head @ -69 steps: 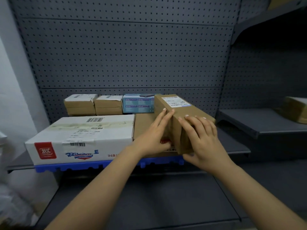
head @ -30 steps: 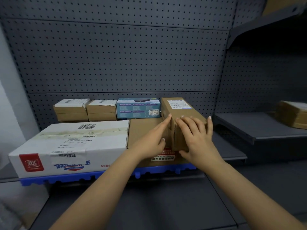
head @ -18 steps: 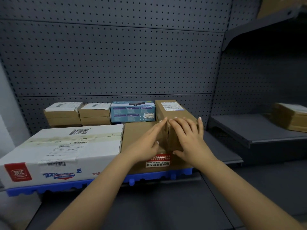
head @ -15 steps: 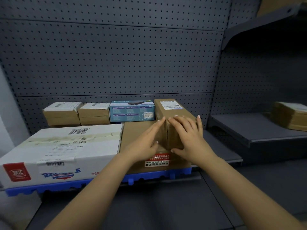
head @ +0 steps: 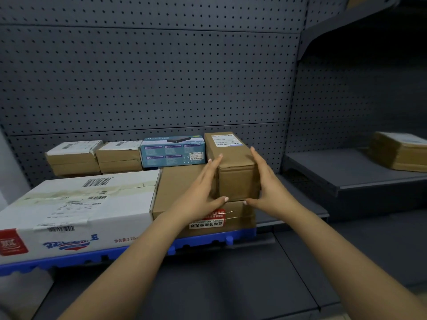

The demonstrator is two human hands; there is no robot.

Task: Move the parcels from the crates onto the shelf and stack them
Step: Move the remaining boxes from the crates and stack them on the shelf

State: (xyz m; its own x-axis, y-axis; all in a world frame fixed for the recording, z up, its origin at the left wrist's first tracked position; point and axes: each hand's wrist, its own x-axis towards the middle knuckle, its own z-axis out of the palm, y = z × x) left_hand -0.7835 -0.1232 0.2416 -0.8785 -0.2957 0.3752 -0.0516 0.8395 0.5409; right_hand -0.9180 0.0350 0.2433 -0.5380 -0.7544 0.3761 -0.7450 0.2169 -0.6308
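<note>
A long brown parcel [head: 233, 167] with a white label lies lengthwise on top of a flat brown box [head: 182, 185] on the shelf. My left hand [head: 203, 190] presses flat against its left side and my right hand [head: 265, 185] against its right side, thumbs near its lower front edge. Behind stand a blue retail box [head: 173, 152] and two small taped brown parcels [head: 74, 158] [head: 119, 155]. A large white carton [head: 76, 209] fills the left of the shelf.
The boxes rest on a blue plastic pallet [head: 208, 242] on a dark grey shelf with a pegboard back [head: 150, 77]. A lower shelf [head: 208, 285] runs beneath my arms. On the right, another shelf [head: 346, 172] carries a wrapped brown parcel [head: 399, 153].
The long parcel has been pushed further back and straightened beside the blue box. My hands have shifted from its front end to its two sides.
</note>
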